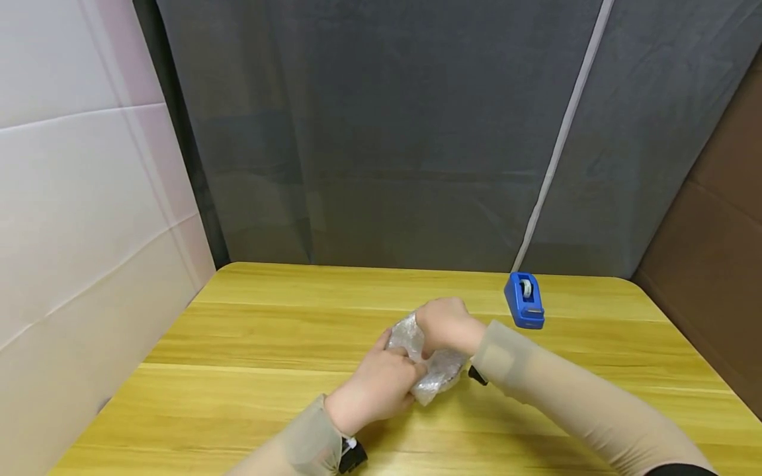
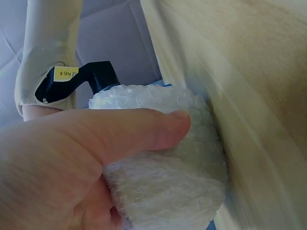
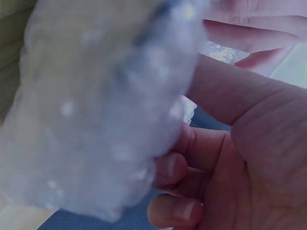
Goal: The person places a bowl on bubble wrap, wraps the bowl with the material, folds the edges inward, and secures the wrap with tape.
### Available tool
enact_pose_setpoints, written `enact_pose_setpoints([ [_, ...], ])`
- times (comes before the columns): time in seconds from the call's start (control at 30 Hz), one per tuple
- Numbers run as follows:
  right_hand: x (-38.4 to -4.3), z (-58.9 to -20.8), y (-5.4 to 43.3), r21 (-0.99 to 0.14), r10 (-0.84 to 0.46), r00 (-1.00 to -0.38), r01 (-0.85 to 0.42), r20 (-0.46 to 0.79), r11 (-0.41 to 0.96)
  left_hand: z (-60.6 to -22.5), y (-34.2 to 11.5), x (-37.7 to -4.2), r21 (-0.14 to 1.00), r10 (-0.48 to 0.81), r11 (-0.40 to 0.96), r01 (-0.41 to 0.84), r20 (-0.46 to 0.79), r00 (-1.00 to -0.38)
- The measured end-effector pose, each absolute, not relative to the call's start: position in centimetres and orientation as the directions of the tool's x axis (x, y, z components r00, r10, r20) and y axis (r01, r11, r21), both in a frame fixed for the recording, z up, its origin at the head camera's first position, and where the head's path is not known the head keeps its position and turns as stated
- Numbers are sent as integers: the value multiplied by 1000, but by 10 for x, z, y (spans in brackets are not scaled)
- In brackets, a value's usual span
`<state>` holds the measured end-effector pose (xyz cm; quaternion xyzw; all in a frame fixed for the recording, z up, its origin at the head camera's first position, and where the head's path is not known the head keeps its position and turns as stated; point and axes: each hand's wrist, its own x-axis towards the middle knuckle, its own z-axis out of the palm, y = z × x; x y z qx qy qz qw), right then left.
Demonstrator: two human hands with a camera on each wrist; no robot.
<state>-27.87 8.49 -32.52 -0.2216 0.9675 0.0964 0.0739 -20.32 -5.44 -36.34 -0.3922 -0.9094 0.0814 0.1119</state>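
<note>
A bundle of clear bubble wrap point(image 1: 445, 375) is held between both hands close over the wooden table. My left hand point(image 1: 378, 383) grips it from the near left side; in the left wrist view the thumb point(image 2: 148, 127) lies across the bubbled surface, with fingers behind. On the far right side my right hand point(image 1: 446, 322) bends down over the bundle. The right wrist view has its curled fingers point(image 3: 172, 167) and thumb at the edge of the wrap point(image 3: 91, 120), which is blurred there. A dark streak shows in the wrap; what lies inside is hidden.
A blue tape dispenser point(image 1: 525, 304) with a roll of tape stands toward the back right of the wooden table point(image 1: 238, 350). Grey cloth point(image 1: 387, 145) hangs behind the table, a white panel point(image 1: 89, 165) rises at left and a brown one point(image 1: 714, 218) at right.
</note>
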Motion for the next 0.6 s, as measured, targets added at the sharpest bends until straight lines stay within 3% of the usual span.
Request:
enact_pose_setpoints([
  [0.27, -281, -321, 89, 177, -358, -918, -386, -171, 906, -363, -51, -205, -233, 732, 676, 699, 111, -672],
  [0.6, -288, -320, 98, 99, -352, -916, -375, -195, 922, -364, -51, -208, -222, 726, 683, 696, 105, -679],
])
